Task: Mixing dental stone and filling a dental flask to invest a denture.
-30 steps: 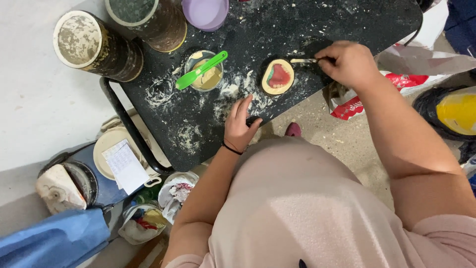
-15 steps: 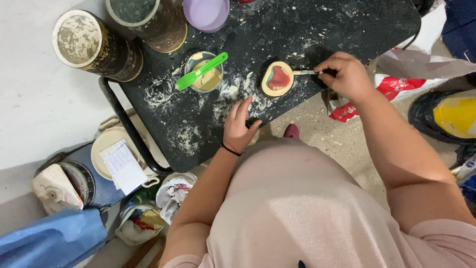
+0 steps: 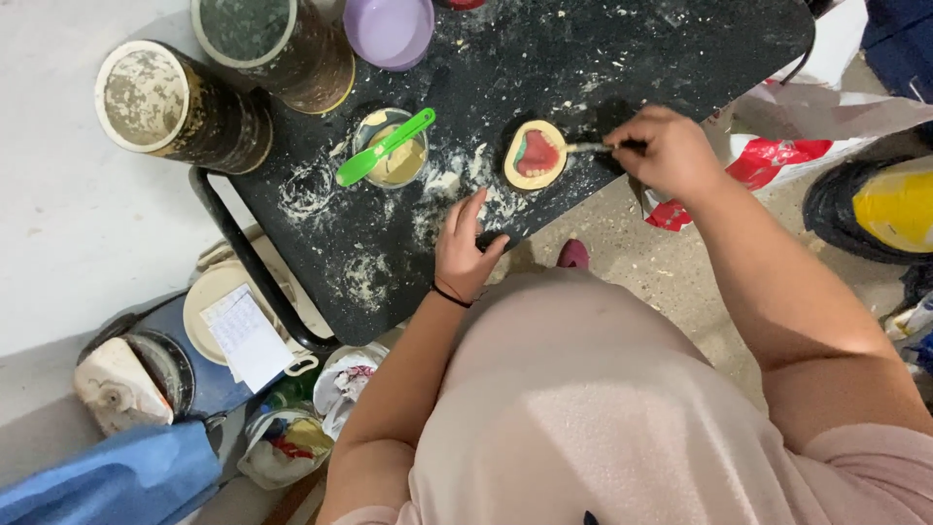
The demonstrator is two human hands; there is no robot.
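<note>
Black dusty table [image 3: 622,58]. My right hand [image 3: 671,151] pinches a thin tool [image 3: 588,148], tip on the mould [image 3: 535,156] just beyond my fingers. My left hand [image 3: 465,248] lies flat, fingers spread, holding nothing, near the mould. Cup [image 3: 394,156] with green spatula [image 3: 384,148] sits further out.

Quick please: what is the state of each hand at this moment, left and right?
Left hand: open, resting flat on the black table, holding nothing.
Right hand: closed on a thin tool, tip at the dental mould.
</note>
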